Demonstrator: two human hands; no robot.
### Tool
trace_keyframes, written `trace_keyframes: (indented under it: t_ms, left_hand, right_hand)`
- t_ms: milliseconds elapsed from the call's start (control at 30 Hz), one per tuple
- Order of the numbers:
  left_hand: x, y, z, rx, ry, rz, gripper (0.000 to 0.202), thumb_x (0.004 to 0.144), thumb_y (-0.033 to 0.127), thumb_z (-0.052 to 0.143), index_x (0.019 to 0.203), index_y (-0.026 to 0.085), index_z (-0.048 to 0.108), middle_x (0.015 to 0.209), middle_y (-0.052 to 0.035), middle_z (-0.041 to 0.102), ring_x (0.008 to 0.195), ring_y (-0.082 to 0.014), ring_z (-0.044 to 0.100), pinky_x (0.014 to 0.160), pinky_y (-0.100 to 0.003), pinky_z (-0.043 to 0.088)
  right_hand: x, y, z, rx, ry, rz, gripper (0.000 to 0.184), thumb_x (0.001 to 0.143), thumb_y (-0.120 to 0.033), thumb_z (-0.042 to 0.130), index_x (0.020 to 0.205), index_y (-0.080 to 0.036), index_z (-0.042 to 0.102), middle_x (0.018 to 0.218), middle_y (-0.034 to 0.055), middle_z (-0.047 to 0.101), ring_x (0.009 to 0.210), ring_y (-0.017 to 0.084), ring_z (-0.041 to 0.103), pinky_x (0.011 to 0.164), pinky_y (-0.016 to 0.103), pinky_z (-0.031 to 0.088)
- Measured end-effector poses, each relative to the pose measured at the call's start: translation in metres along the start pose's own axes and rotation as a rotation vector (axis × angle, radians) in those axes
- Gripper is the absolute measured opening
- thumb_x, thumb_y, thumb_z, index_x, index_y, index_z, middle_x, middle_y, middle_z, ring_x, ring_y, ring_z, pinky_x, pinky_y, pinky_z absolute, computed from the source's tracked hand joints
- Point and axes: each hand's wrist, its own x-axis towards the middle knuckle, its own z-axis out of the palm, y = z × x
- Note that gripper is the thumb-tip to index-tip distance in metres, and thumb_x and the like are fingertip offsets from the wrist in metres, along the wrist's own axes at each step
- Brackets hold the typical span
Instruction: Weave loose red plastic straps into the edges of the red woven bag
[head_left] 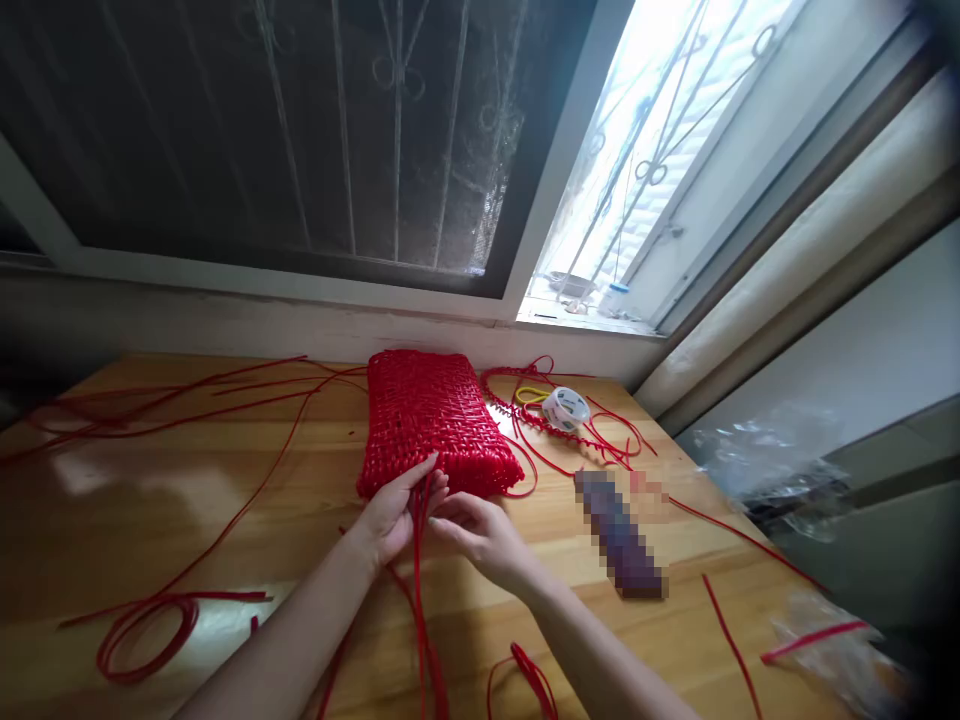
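A red woven bag [431,415] lies on the wooden table [225,520] near the window. My left hand [394,510] rests against the bag's near edge, fingers closed on red plastic strands [418,600] that run from the bag toward me. My right hand [480,535] sits just to the right, pinching the same strands close to the bag's edge. Both forearms reach in from the bottom of the view.
Long red strands [187,400] trail over the table's left side, with a coil [146,630] at the near left. A tape roll [566,407] and red braided cord [525,400] lie right of the bag. A blurred object [621,535] and clear plastic bags [780,465] are at right.
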Motion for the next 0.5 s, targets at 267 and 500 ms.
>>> trace_keyframes:
  t_ms: [267,500]
  left_hand:
    - [-0.004,0.003,0.006,-0.017,0.041,-0.056,0.013,0.079,0.009,0.048,0.068,0.010,0.055,0.056,-0.0038,0.059,0.047,-0.0080,0.058,0.047,-0.016,0.051]
    - [-0.013,0.015,0.007,-0.184,-0.309,-0.212,0.024,0.088,0.018,0.034,0.065,0.014,0.041,0.052,0.0045,0.039,0.036,-0.0015,0.035,0.031,-0.011,0.030]
  right_hand:
    - [0.011,0.006,0.028,0.625,-0.038,0.306,0.046,0.052,-0.034,0.075,0.082,-0.016,0.046,0.059,-0.0031,0.057,0.052,0.009,0.053,0.051,0.021,0.039]
    - [-0.006,-0.007,0.030,0.658,-0.135,0.249,0.032,0.065,-0.043,0.064,0.066,-0.013,0.053,0.054,-0.0020,0.056,0.047,0.006,0.050,0.048,0.019,0.038]
